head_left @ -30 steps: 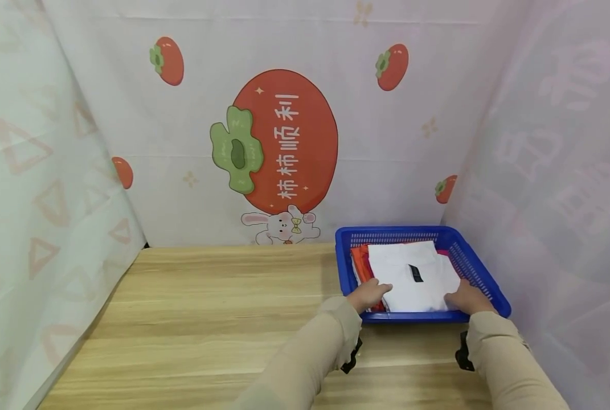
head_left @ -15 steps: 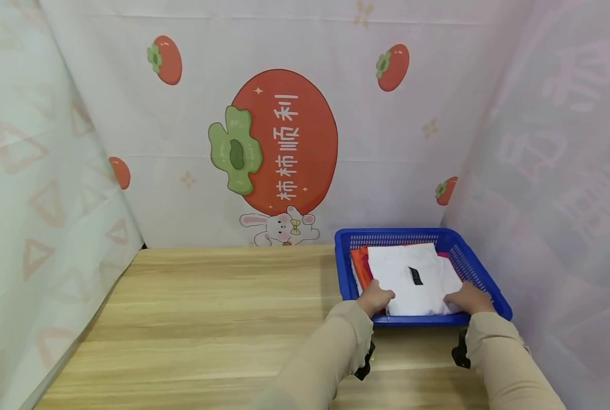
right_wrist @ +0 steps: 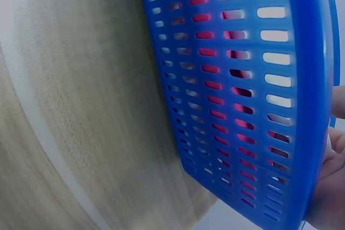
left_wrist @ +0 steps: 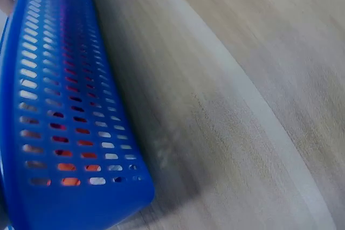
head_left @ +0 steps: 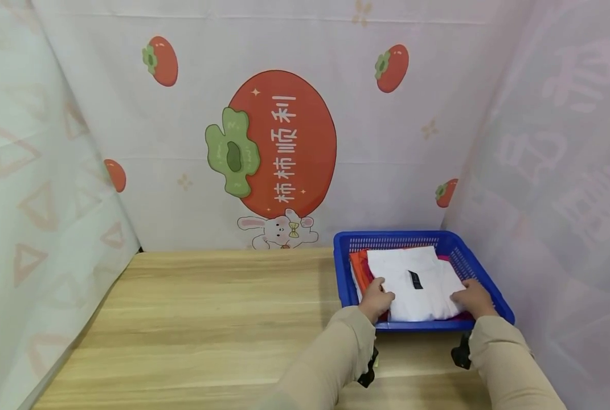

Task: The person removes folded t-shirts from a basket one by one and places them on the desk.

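A folded white shirt (head_left: pixel 421 290) with a black neck label (head_left: pixel 414 279) lies on top of other folded clothes in a blue plastic basket (head_left: pixel 342 273). At its near left corner my left hand (head_left: pixel 376 300) pinches the shirt's edge, thumb on top. My right hand (head_left: pixel 475 298) holds the opposite side, its thumb also over the cloth. The other fingers of both hands are mostly hidden. Orange cloth (head_left: pixel 357 265) and some magenta cloth show at the stack's sides. In the right wrist view, part of the right hand (right_wrist: pixel 330 181) appears beyond the basket's rim.
The basket stands on a wooden table (head_left: pixel 207 319), near its back right corner. White printed curtains (head_left: pixel 171 131) enclose the table at the back and both sides. Through the basket's slotted wall (left_wrist: pixel 70 106), red and orange cloth shows in the left wrist view.
My left hand has shifted right and closed in on the shirt's left edge. My right hand has moved slightly right along the other side. The head view has tilted a little.
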Demonstrator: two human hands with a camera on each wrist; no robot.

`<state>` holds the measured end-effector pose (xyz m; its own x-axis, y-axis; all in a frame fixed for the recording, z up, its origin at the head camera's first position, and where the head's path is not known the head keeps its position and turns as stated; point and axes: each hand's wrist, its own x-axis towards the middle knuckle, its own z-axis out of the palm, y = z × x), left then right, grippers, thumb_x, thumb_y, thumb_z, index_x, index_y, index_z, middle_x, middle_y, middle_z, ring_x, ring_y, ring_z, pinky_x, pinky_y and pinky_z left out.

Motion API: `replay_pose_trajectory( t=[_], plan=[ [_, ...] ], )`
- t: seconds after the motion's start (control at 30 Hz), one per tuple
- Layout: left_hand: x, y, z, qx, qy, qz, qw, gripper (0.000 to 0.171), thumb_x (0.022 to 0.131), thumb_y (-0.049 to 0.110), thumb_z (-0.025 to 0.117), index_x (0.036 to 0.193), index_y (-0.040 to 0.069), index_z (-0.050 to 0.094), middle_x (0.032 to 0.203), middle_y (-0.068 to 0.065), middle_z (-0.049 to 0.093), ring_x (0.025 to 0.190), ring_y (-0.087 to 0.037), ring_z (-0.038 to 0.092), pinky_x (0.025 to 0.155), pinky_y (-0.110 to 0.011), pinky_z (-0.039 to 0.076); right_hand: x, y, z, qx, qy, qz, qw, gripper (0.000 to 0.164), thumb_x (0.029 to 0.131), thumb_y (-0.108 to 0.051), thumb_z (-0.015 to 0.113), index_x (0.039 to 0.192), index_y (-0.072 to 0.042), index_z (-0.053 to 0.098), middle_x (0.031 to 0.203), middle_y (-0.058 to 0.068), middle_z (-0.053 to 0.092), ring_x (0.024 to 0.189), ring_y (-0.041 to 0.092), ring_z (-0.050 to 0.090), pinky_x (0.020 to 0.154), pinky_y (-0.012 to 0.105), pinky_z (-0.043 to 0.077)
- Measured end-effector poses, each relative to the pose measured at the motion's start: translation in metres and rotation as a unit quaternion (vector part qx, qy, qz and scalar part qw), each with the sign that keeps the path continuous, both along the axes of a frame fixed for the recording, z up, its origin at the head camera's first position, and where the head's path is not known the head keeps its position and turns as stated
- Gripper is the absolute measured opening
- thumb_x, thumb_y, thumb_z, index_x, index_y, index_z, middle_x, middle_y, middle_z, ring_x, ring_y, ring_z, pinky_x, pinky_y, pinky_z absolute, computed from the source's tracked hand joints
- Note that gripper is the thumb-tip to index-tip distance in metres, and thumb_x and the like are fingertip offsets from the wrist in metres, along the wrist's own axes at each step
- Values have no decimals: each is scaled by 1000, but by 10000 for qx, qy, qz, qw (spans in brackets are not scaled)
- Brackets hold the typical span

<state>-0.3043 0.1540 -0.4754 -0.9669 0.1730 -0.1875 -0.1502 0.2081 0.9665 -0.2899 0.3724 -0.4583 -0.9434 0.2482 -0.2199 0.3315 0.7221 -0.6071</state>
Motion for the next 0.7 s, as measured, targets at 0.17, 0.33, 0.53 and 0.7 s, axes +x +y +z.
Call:
replay_pose_trajectory(
  t=[0.17,0.33,0.53,0.7],
  plan=[
    [-2,3,-6,68,386,-240,9989,46,71,-3,53,117,2,50,87,-1,45,87,-15,43,79,-30,39,-1,1,-1,-251,10,95,9996,65,75,-11,52,120,24,21,118,42,23,105,52,27,87,55,27],
    [-5,5,-6,-126,244,-75,9996,40,74,3,56,113,2,52,98,-7,52,90,-18,46,78,-33,41,-4,3,0,-295,73,112,9995,63,76,-12,52,119,23,22,118,41,24,105,51,28,86,54,28],
    [-8,7,-8,205,-125,371,9990,41,73,2,59,113,-1,50,111,-15,48,91,-24,46,75,-36,42,-5,7,-4,-489,108,52,9987,64,80,-16,50,121,22,20,119,41,22,106,50,27,88,53,27],
    [-12,11,-19,630,-372,505,9960,43,74,0,57,116,0,49,114,-16,48,96,-26,46,79,-38,41,-8,8,-9,-802,108,27,9967,65,82,-18,48,125,20,16,124,40,17,109,49,23,91,54,22]
  ],
)
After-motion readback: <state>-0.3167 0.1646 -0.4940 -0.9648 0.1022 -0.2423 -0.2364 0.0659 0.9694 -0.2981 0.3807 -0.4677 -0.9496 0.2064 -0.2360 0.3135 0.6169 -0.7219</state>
